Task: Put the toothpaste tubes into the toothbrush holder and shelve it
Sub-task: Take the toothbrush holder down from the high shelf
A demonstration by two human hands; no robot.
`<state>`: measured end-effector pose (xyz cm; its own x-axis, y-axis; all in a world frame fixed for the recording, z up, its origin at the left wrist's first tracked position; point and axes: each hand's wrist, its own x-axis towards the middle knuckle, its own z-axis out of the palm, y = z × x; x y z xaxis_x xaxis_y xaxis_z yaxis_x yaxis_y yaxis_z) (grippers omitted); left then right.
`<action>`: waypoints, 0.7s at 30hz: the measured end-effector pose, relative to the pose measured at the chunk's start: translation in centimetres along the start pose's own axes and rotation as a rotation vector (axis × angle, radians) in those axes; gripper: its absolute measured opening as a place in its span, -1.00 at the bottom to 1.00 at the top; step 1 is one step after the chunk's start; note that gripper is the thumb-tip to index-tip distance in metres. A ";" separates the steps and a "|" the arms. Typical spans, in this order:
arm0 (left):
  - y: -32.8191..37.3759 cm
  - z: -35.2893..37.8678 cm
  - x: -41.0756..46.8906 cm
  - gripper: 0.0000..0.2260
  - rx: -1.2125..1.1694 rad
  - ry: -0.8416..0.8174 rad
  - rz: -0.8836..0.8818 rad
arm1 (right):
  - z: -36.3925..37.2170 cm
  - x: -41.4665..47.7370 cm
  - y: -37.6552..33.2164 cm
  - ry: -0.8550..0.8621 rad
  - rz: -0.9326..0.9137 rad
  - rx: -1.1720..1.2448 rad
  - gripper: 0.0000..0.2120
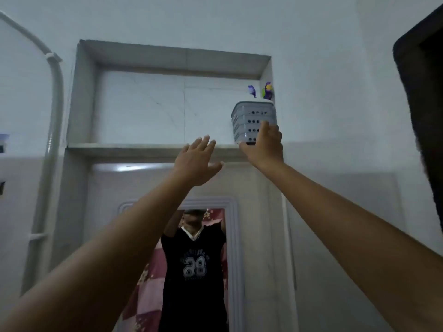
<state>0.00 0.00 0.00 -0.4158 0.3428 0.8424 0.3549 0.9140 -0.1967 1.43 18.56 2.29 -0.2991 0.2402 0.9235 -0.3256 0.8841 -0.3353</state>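
The toothbrush holder (251, 121), a grey plastic basket with rows of holes, stands upright at the right end of the shelf (143, 146), a recess high in the wall above a mirror (201, 259), close against the right side wall of the recess. Its long axis is vertical, and two purple toothbrush heads (260, 91) stick out above its rim; whether toothpaste tubes are inside I cannot tell from below. The right hand (263, 147) is the grip here: its fingers lie against the front lower part of the holder and the thumb reaches under the near bottom edge, so it has hold of the holder from below and in front. The holder lies straight above and slightly behind this hand. The left hand (196, 164) is flat and spread, holding nothing, near the shelf edge and well to the left of the holder. I judge the holder is nearly shelved; what remains is probably a small push backward and then letting go.
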 end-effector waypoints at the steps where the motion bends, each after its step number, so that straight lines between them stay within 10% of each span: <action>1: -0.3 0.6 0.5 -0.30 0.016 -0.038 -0.018 | 0.3 1.1 0.1 0.005 0.051 0.004 -0.21; 16: -1.7 0.9 1.5 -0.32 -0.004 -0.228 -0.039 | 1.3 6.3 -0.2 -0.067 0.333 0.090 0.19; 21: -0.8 -1.0 2.0 -0.32 -0.364 -0.250 -0.164 | -1.6 5.1 -0.5 -0.111 0.278 0.189 0.15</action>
<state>-0.26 -0.32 2.34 -0.6643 0.2826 0.6920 0.5196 0.8402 0.1556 1.46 20.01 7.46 -0.4915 0.4073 0.7698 -0.3752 0.6986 -0.6092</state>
